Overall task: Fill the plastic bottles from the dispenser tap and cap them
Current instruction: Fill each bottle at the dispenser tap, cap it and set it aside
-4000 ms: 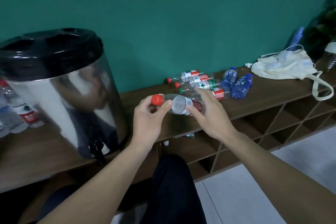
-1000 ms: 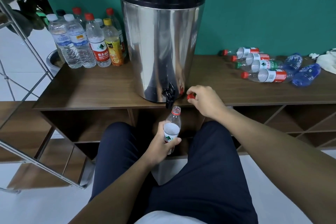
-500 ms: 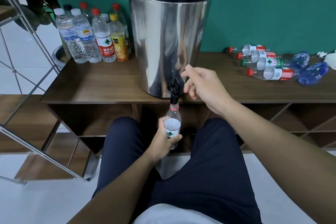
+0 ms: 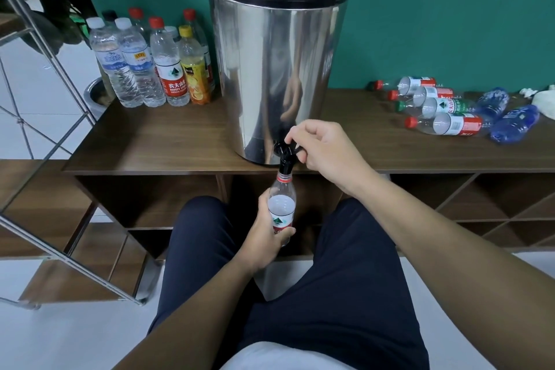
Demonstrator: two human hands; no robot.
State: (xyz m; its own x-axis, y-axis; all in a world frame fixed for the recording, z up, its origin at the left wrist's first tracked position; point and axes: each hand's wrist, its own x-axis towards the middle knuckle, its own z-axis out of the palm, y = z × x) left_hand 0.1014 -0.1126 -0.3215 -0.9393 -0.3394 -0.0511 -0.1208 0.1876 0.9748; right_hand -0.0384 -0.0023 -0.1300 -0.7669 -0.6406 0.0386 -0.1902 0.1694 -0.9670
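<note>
A steel dispenser with a black lid stands on the wooden shelf top. Its black tap hangs over the front edge. My right hand pinches the tap lever with curled fingers. My left hand grips an uncapped clear bottle with a red neck ring, held upright with its mouth right under the spout. The bottle's red cap is not visible.
Several upright capped bottles stand left of the dispenser. Several capped bottles lie on their sides at the right, some blue. A metal rack leans at the left. Open shelf compartments sit below; my dark-trousered legs are in front.
A second ago my right hand rested on the shelf edge with the red cap; it rose to the tap lever. My left hand lifted the bottle up to the spout.
</note>
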